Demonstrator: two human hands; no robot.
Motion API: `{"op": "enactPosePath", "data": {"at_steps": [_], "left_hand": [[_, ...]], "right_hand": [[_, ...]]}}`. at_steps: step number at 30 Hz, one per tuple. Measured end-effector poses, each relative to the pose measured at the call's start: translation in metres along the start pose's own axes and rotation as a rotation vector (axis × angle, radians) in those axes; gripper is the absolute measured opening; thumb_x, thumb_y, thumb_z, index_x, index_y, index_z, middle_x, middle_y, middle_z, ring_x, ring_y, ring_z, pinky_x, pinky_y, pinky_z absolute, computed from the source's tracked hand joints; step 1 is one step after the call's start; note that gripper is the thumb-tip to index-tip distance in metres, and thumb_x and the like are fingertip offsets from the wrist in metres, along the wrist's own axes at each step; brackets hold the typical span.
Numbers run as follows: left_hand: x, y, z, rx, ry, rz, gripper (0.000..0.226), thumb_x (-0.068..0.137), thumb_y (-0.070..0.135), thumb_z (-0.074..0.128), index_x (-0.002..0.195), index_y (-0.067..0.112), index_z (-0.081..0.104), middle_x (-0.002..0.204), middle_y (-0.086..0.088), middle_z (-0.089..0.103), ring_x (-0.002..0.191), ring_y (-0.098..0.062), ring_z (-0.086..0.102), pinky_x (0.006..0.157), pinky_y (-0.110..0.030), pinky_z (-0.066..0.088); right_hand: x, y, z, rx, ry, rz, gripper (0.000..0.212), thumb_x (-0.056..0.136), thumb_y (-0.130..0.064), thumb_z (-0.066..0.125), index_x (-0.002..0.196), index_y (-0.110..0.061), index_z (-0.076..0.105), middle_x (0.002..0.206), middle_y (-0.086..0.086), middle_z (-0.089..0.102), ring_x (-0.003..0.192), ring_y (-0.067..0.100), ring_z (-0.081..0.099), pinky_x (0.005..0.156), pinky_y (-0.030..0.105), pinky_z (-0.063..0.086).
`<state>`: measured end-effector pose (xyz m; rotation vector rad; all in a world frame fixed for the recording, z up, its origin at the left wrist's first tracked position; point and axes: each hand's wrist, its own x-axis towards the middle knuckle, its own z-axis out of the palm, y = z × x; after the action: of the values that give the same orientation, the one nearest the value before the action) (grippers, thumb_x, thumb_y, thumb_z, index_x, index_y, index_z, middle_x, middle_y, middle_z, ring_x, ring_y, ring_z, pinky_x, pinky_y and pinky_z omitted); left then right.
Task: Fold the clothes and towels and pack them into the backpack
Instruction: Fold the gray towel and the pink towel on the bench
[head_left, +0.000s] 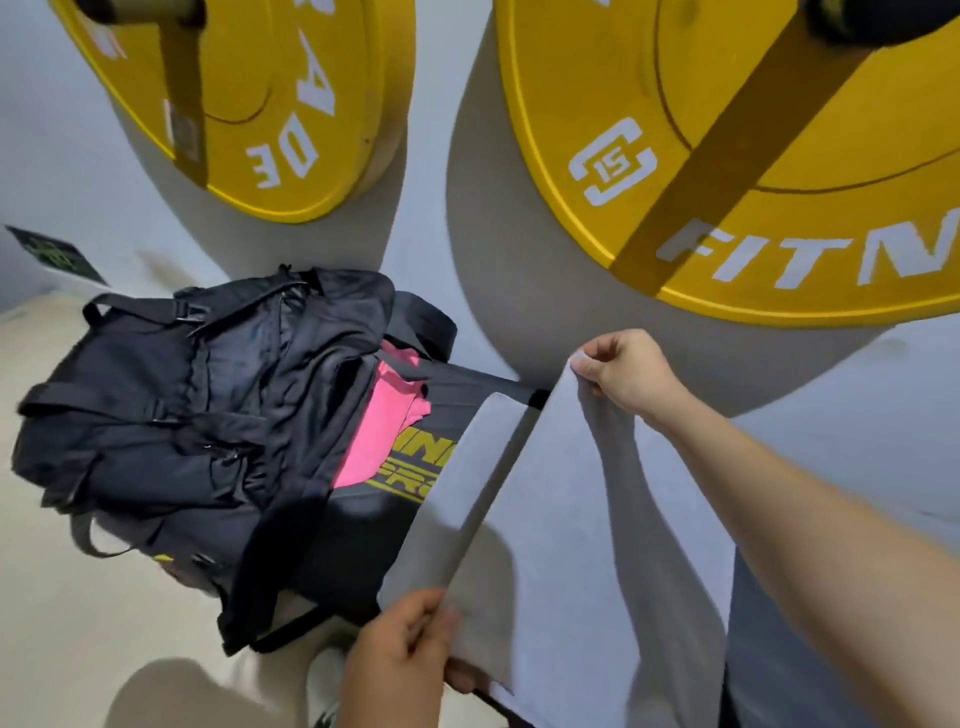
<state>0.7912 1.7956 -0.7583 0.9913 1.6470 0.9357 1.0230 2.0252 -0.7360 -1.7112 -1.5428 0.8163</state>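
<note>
A black backpack (197, 415) lies on its side at the left, its mouth facing right. A pink cloth (384, 415) pokes out of that mouth. In front of me hangs a pale grey towel (561, 519), partly folded along a diagonal crease. My right hand (628, 369) pinches its top corner and holds it up. My left hand (400, 660) grips the towel's lower left edge. The towel rests over a black surface with yellow lettering (415, 467) beside the backpack.
Two large yellow weight plates (291, 104) (727, 156) hang on the pale wall behind. A beige floor (78, 623) spreads at the lower left. A dark sign (52, 254) sits low on the wall at the far left.
</note>
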Motion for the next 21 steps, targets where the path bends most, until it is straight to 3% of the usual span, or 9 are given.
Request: {"op": "enactPosePath", "data": {"at_steps": [3,6,8,10,12,13,15,18,21], "left_hand": [[0.018,-0.011,-0.017,0.040,0.074,-0.015,0.025,0.088,-0.001,0.061,0.072,0.016,0.068,0.048,-0.004,0.064,0.033,-0.008,0.052,0.038,-0.014,0.037],[0.033,-0.029,-0.023,0.155,0.140,-0.059,0.029,0.087,0.012,0.066,0.069,0.034,0.065,0.058,0.006,0.068,0.054,-0.004,0.062,0.062,-0.021,0.050],[0.039,-0.041,-0.025,0.204,0.178,-0.073,0.038,0.083,0.015,0.071,0.065,0.046,0.060,0.066,0.013,0.069,0.067,-0.007,0.064,0.071,-0.022,0.050],[0.043,-0.051,-0.023,0.256,0.277,-0.014,0.042,0.078,0.020,0.076,0.058,0.053,0.058,0.081,0.028,0.063,0.069,-0.009,0.061,0.067,-0.015,0.046],[0.042,-0.050,-0.023,0.335,0.361,0.081,0.009,0.070,0.046,0.066,0.065,0.053,0.063,0.094,0.030,0.058,0.070,-0.010,0.060,0.071,-0.025,0.050],[0.044,-0.051,-0.022,0.367,0.389,0.104,0.015,0.063,0.055,0.057,0.077,0.060,0.057,0.096,0.028,0.059,0.075,-0.017,0.061,0.073,-0.032,0.051],[0.046,-0.057,-0.020,0.359,0.406,0.148,0.024,0.057,0.059,0.050,0.079,0.069,0.053,0.111,0.023,0.059,0.086,-0.020,0.058,0.076,-0.038,0.051],[0.053,-0.055,-0.023,0.307,0.313,0.104,0.033,0.067,0.041,0.072,0.060,0.069,0.056,0.114,0.017,0.057,0.093,-0.016,0.056,0.077,-0.034,0.049],[0.058,-0.065,-0.024,0.255,0.272,-0.001,0.046,0.076,0.015,0.078,0.052,0.050,0.061,0.100,0.016,0.057,0.088,-0.013,0.058,0.072,-0.017,0.040]], "right_hand": [[0.014,-0.007,0.042,-0.075,-0.045,-0.022,0.017,0.089,-0.019,0.066,0.077,-0.010,0.073,0.067,0.001,0.067,0.070,0.018,0.062,0.071,0.031,0.052],[0.017,-0.006,0.073,-0.153,-0.102,-0.032,0.020,0.090,-0.020,0.065,0.077,-0.005,0.071,0.076,0.012,0.070,0.074,0.023,0.063,0.068,0.029,0.050],[0.019,0.002,0.087,-0.173,-0.139,-0.011,0.023,0.089,-0.018,0.065,0.068,-0.009,0.068,0.069,0.003,0.068,0.070,0.023,0.060,0.066,0.027,0.046],[0.020,0.007,0.097,-0.169,-0.168,-0.015,0.034,0.088,-0.013,0.065,0.055,-0.013,0.058,0.058,-0.014,0.056,0.062,0.016,0.050,0.063,0.023,0.040],[0.024,0.010,0.103,-0.146,-0.185,-0.017,0.023,0.086,-0.011,0.067,0.064,-0.003,0.065,0.078,-0.017,0.062,0.075,0.008,0.055,0.074,0.020,0.041],[0.026,0.011,0.106,-0.150,-0.192,-0.018,0.016,0.085,-0.010,0.068,0.075,0.001,0.070,0.092,-0.013,0.064,0.087,0.007,0.058,0.082,0.018,0.040],[0.031,0.014,0.111,-0.170,-0.216,-0.020,0.013,0.084,-0.009,0.069,0.084,0.003,0.073,0.107,-0.007,0.066,0.099,0.008,0.060,0.091,0.018,0.041],[0.034,0.019,0.119,-0.184,-0.221,-0.007,0.009,0.083,-0.010,0.071,0.083,-0.003,0.075,0.112,-0.002,0.070,0.104,0.014,0.064,0.097,0.025,0.044],[0.036,0.022,0.126,-0.227,-0.206,0.006,0.007,0.084,-0.013,0.071,0.083,-0.007,0.076,0.108,-0.002,0.071,0.104,0.015,0.064,0.096,0.026,0.045]]}}
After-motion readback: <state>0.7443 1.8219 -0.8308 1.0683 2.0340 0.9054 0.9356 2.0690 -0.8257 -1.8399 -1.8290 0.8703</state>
